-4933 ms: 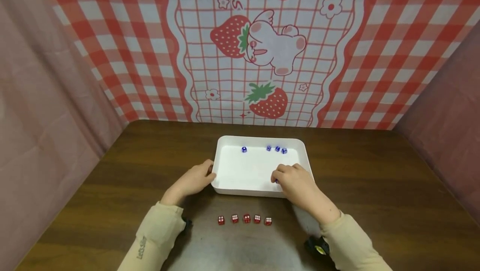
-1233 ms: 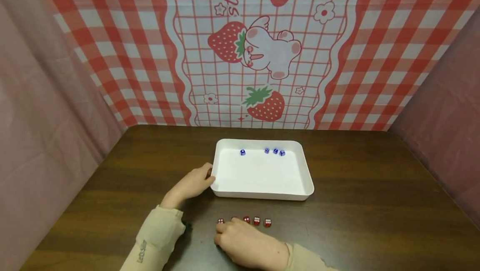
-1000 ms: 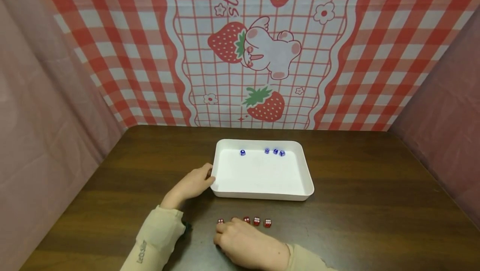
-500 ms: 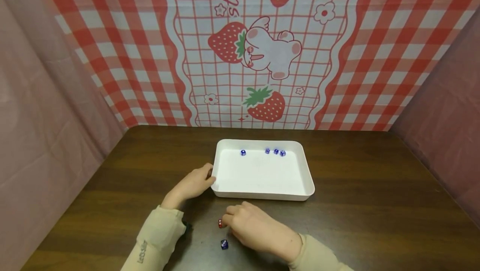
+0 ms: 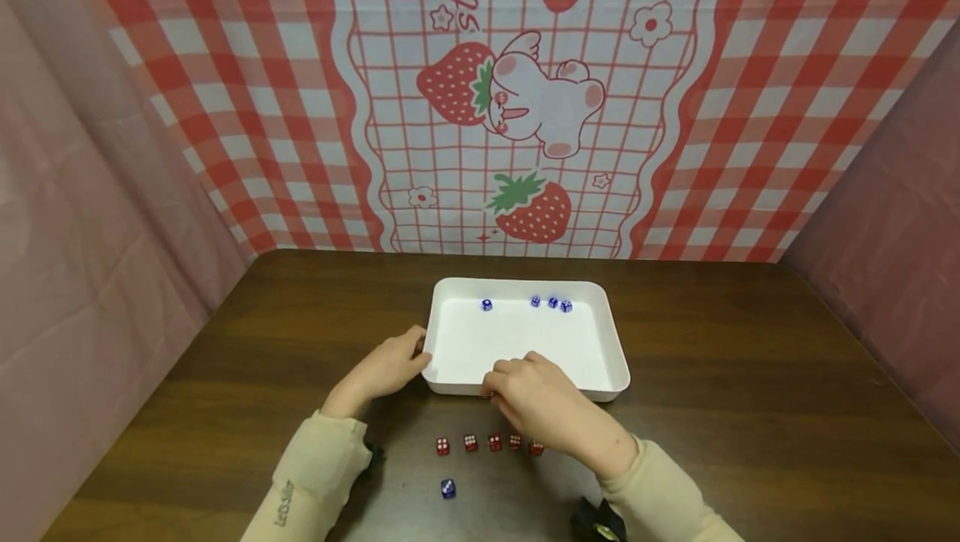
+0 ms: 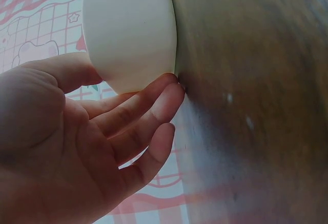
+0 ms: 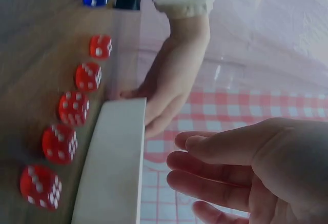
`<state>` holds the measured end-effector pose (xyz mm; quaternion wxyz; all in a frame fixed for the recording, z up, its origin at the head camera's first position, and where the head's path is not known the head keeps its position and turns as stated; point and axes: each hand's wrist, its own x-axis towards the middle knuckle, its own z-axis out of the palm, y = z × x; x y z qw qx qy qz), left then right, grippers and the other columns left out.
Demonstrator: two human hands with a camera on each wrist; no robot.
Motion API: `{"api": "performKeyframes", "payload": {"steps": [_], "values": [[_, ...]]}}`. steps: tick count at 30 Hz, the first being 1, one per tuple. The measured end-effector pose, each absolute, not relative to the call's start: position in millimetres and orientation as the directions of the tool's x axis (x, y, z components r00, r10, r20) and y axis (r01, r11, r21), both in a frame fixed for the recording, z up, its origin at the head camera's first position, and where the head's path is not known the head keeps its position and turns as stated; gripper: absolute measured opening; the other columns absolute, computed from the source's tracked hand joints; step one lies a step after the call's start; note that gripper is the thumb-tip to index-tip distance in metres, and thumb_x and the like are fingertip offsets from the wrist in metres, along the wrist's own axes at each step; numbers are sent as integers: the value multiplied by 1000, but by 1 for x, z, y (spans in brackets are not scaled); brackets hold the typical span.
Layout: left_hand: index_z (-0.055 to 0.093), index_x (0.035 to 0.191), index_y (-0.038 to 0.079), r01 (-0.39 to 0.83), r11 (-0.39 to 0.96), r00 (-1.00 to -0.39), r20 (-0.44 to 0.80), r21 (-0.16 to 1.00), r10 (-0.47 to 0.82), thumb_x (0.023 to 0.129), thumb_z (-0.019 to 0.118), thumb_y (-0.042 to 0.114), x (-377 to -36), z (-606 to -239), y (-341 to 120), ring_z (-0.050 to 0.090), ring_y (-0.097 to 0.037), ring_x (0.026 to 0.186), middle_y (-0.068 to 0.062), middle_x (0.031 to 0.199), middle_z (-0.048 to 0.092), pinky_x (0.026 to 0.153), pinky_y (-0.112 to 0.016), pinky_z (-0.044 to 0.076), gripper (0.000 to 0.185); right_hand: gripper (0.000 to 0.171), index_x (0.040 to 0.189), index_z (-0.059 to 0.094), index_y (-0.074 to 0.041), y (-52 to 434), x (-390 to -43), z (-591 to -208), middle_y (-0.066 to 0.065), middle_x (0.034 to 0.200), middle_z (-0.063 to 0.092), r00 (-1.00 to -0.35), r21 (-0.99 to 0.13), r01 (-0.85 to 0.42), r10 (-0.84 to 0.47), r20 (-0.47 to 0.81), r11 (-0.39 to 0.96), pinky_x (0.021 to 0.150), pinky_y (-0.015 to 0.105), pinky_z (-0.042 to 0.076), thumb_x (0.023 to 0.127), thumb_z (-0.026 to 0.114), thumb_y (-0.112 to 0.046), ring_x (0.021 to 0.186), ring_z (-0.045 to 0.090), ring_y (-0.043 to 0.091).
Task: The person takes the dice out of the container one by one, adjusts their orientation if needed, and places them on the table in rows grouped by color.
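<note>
White tray (image 5: 611, 350) sits mid-desk (image 5: 750, 409); all places below are relative to it.

Right hand (image 5: 536, 396) is over the tray's near rim, fingers reaching just inside the near edge. Grip: fingers loosely extended, slightly bent, holding nothing, as the right wrist view shows (image 7: 241, 167).

Left hand (image 5: 386, 367) is at the tray's near-left corner. Grip: thumb on the rim, fingers relaxed and laid against the outer wall low down, touching but not clamping; the left wrist view shows the fingertips (image 6: 169, 93) at the wall's base where it meets the desk.

Inside the tray, along the far wall: four blue dice (image 5: 552, 303), one off to the left (image 5: 487, 304), three bunched toward the right.

On the desk just in front of the near rim: a row of five red dice (image 5: 469, 443), parallel to the rim. The right wrist partly covers the rightmost ones in the head view; all five are clear in the right wrist view (image 7: 74, 106).

One lone blue die (image 5: 447, 488) is further toward the person, in front of the left end of the red row, apart from it.

Both sleeves are cream (image 5: 315, 467). Behind the tray's far side, a red-checked strawberry backdrop (image 5: 517, 100) stands at the desk's far edge.
</note>
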<state>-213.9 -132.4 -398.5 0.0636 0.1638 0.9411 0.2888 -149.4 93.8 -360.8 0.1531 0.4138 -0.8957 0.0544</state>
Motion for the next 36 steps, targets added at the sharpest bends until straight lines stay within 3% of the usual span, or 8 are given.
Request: {"api": "performKeyframes", "payload": {"steps": [9,21,31,36], "values": [[51,110,3,267,780,-939,-27,566,342,89,52,14,-214,-399,-132,52,-16,76,-8,93,61,70,-34,44,24,7,80,66,-15,109,-161,-358,-6,75,61,-633,30,-719,-672,384,694,64,29,42,77,65,-9,69,58,9],[51,109,3,268,776,-939,-26,570,343,89,53,14,-214,-398,-132,52,-16,75,-8,92,61,70,-34,44,23,10,89,67,-11,133,-184,-362,-4,76,62,-730,-111,-644,-564,387,757,68,34,45,80,63,-8,67,58,10],[51,109,2,273,770,-936,-25,577,351,89,52,14,-215,-399,-133,53,-15,77,-9,93,61,72,-34,45,24,11,88,68,-8,149,-202,-373,2,81,64,-749,-57,-586,-514,419,808,69,39,45,77,67,-8,77,61,17],[51,109,2,278,767,-935,-22,579,355,89,52,14,-217,-400,-134,52,-15,76,-8,92,61,72,-34,45,23,10,89,68,-8,158,-209,-376,4,84,64,-784,-87,-552,-481,391,829,71,43,45,81,64,-9,81,62,22]]}}
